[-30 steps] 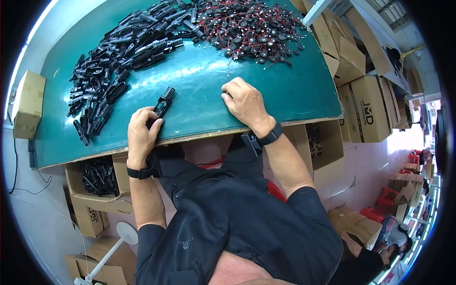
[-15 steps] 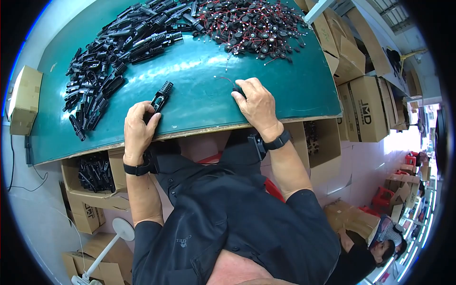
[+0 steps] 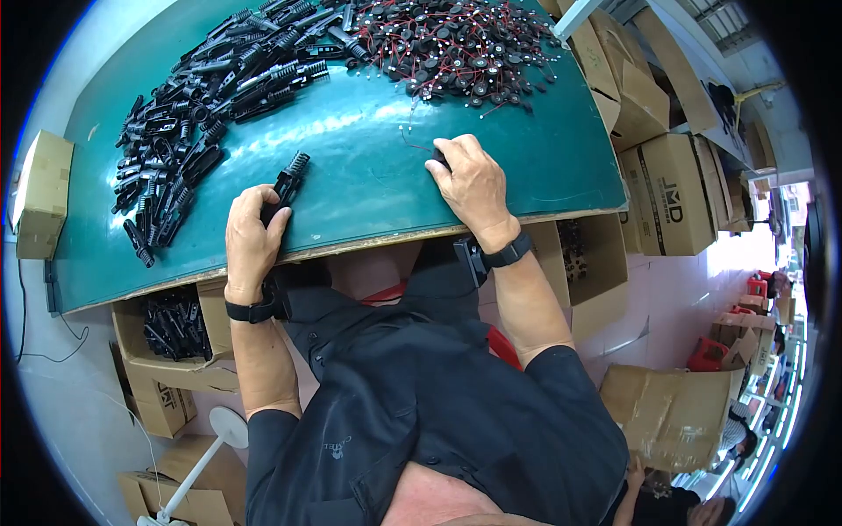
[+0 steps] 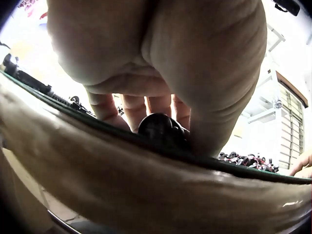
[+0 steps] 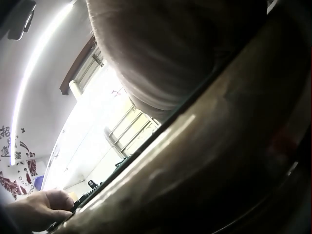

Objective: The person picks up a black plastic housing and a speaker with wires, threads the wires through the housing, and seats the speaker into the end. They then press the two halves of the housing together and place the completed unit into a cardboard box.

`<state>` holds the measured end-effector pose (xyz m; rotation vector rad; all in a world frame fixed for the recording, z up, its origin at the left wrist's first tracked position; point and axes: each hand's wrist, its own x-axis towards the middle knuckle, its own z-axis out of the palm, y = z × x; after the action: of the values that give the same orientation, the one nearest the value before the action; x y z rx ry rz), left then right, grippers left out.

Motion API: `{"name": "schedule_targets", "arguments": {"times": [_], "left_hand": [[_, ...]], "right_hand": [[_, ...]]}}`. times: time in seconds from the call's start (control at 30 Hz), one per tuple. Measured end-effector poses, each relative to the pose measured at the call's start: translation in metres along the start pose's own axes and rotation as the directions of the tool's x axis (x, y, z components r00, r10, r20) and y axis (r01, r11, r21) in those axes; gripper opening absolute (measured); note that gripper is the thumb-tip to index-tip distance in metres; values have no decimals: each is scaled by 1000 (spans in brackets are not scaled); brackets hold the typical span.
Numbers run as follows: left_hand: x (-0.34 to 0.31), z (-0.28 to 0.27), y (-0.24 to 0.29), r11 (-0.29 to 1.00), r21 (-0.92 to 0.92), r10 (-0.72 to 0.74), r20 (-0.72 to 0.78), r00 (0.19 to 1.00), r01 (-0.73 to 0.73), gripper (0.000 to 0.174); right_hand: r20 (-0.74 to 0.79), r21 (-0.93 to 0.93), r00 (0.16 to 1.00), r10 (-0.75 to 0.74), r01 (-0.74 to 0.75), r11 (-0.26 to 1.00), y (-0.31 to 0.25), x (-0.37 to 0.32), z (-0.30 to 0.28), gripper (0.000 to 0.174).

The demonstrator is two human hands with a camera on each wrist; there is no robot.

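My left hand (image 3: 250, 230) grips a long black plastic part (image 3: 292, 174) by its near end, between thumb and fingers; its ribbed end points away over the green table. In the left wrist view the rounded near end (image 4: 158, 127) of this part shows below the palm, at the table edge. My right hand (image 3: 474, 182) pinches a small black piece (image 3: 438, 158) between thumb and index finger. A thin red wire (image 3: 417, 145) with white tips trails from it to the left. The right wrist view shows the palm (image 5: 161, 63), its fingers hidden.
A heap of similar black ribbed parts (image 3: 189, 123) covers the table's left and back. Behind my right hand lies a pile of small round black pieces with red wires (image 3: 456, 53). Cartons (image 3: 671, 197) stand to the right; a box of black parts (image 3: 175, 326) sits below the table.
The small black piece with its wire has come into view in my right fingers, which shifted right. The black part in my left hand has rolled, its slotted face turning away.
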<state>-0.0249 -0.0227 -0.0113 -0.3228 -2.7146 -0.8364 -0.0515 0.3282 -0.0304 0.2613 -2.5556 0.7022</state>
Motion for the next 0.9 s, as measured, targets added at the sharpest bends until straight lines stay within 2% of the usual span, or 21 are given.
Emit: {"name": "schedule_targets", "arguments": {"times": [0.17,0.27,0.3,0.4,0.53,0.67,0.77,0.9], "left_hand": [[1,6,0,995,0,-98,38,994,98,30],[-3,10,0,988,-124,-95,-40,995,89,38],[-5,7,0,989,-109,-106,-47,993,101,38],[-7,5,9,990,-138,13,-3,1000,-13,45],[-13,9,16,973,-226,40,13,999,-36,45],[-18,15,24,962,-271,33,-9,999,-34,44],[-23,19,25,960,-276,40,-22,999,-45,44],[-25,24,26,958,-278,60,-31,998,-66,44]], "right_hand": [[56,13,998,27,-28,1000,9,-3,-3,24],[76,41,997,22,-25,999,6,0,-1,25],[65,51,998,1,-4,999,7,-1,-2,24],[48,81,998,-43,39,996,4,-1,-4,24],[102,219,995,5,-27,975,-3,0,-6,24],[29,302,999,-23,14,953,-12,1,2,26],[-64,269,988,-138,150,951,-15,2,9,26],[-55,278,983,-175,183,943,-27,3,11,28]]}}
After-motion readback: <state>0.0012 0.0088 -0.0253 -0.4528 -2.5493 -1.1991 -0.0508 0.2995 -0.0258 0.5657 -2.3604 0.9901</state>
